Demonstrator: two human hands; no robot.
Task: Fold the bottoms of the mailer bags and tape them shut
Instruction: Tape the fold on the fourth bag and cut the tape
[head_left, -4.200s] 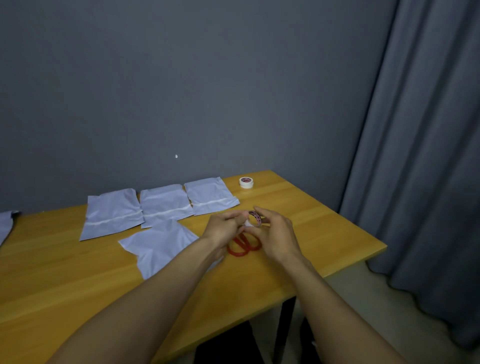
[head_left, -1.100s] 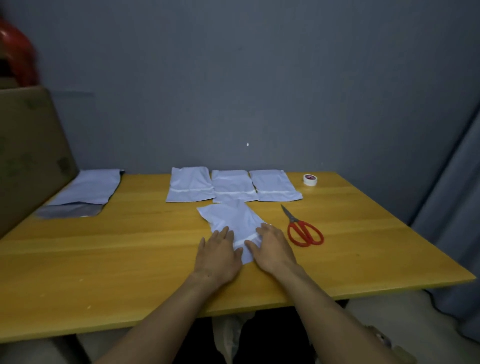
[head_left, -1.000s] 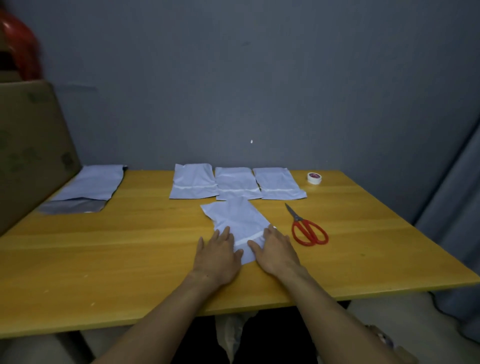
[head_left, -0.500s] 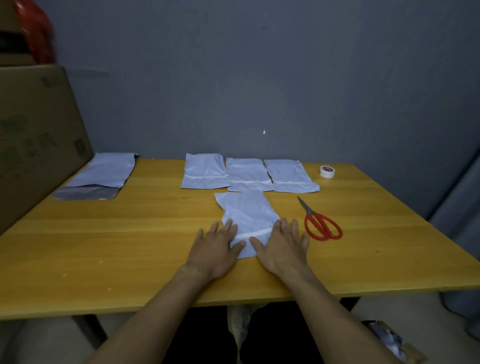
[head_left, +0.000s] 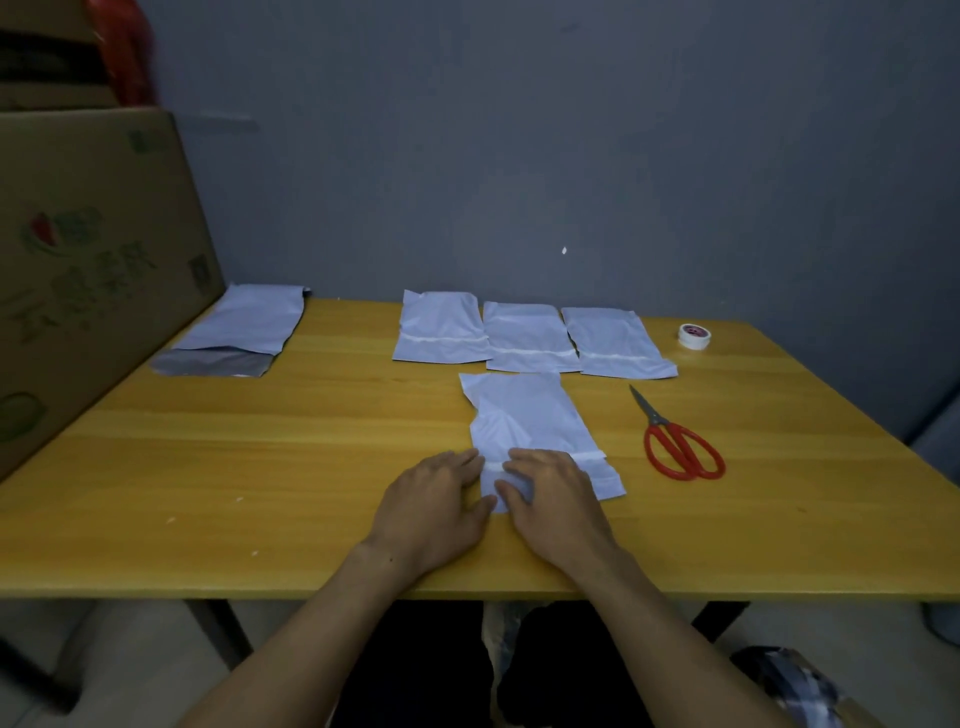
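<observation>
Now, from the head view, the only one, the mailer bag being worked lies flat on the yellow table, and everything else can be placed from it. Both hands rest palm-down on its near end with fingers spread, gripping nothing: the left hand sits at the bag's left edge, half on the wood, and the right hand lies across the folded bottom, where a pale tape strip shows just beyond the knuckles. The two hands are close together, thumbs nearly meeting.

Just beyond the bag, three finished bags lie side by side, each with a tape line across it. To the bag's right are the red scissors, and farther right and back, the tape roll. Far to the left, a stack of unworked bags lies against a cardboard box.

The risk, as I judge it, is in the smoothing: the film looks slick and wrinkled, so uneven pressure could shift the fold or trap a crease under the tape, leaving the seal lifting at the right corner, which the hands do not cover.
</observation>
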